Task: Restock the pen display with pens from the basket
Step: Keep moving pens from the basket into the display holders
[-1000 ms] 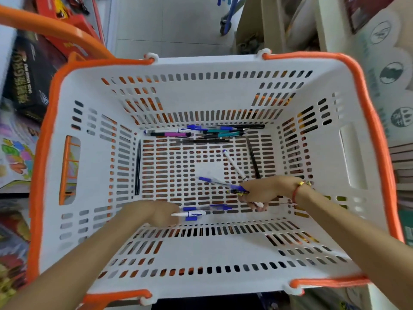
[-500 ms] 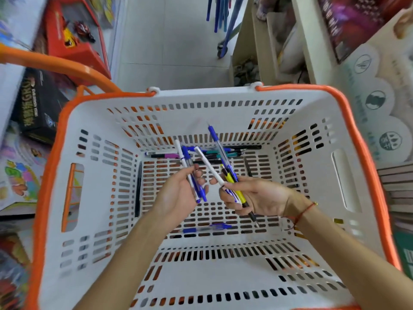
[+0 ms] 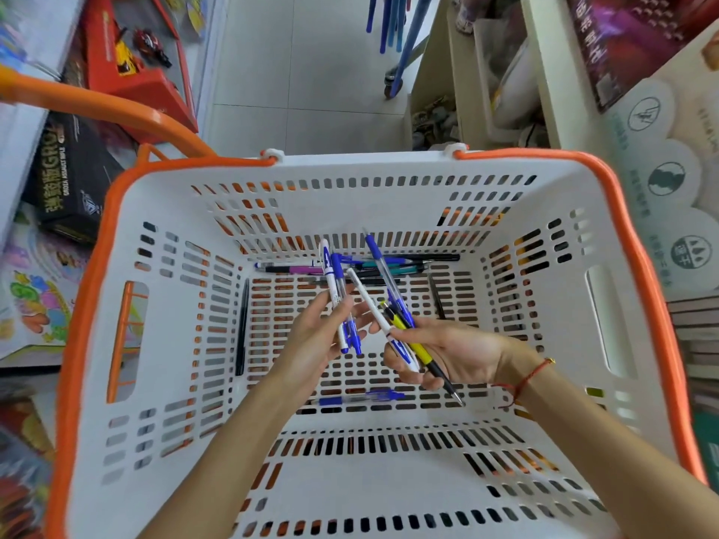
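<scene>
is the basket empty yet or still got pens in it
Not empty. Pens lie on the basket floor: a cluster by the far wall, a blue one under the hands.

1. Both hands are raised over a white basket (image 3: 389, 480) with an orange rim.
2. The left hand (image 3: 315, 340) pinches two pens (image 3: 337, 297), white and blue, tips pointing down.
3. The right hand (image 3: 447, 354) grips three pens (image 3: 393, 320): white, blue, and yellow with a black tip.
4. A blue pen (image 3: 362, 398) lies on the basket floor below the hands.
5. More loose pens (image 3: 373, 264) lie along the far wall, and a black pen (image 3: 242, 324) lies by the left wall.
6. An orange handle (image 3: 116, 110) rises at upper left.
</scene>
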`<state>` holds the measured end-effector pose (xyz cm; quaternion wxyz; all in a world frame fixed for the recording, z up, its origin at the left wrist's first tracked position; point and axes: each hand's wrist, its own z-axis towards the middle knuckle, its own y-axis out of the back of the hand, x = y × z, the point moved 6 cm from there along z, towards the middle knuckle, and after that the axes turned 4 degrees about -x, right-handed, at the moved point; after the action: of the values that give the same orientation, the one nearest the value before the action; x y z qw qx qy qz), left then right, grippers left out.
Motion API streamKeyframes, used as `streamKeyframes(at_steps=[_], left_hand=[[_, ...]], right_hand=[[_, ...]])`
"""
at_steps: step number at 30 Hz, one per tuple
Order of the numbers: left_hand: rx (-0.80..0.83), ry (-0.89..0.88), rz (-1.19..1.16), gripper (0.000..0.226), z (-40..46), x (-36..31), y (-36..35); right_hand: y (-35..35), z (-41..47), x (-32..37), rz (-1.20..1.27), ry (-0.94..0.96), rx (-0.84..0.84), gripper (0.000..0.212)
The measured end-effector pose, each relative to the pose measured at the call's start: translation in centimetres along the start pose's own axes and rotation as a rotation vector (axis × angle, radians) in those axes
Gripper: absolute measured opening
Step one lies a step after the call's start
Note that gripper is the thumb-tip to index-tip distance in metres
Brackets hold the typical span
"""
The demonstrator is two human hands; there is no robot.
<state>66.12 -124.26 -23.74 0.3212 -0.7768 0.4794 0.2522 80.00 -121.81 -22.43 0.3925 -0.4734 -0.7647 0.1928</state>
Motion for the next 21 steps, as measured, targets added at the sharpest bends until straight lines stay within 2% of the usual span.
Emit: streamKeyframes(at_steps=[5,9,21], left_hand=[[-0.043,-0.023,0.097,0.024,0.3,0.2,-0.2],[-0.049,-0.007,0.064,0.030,0.4,0.3,-0.2],[0.017,0.085,0.154,0.027,0.7,2.3,-1.1]], right_hand=[[-0.5,0.5,-0.8,0.040,-0.032,0.026,0.013],[-0.7,0.8,-0.8,0.048,-0.050,0.020,0.021],[-0.4,0.3,-1.6,-0.204,-0.250,-0.026,0.020]])
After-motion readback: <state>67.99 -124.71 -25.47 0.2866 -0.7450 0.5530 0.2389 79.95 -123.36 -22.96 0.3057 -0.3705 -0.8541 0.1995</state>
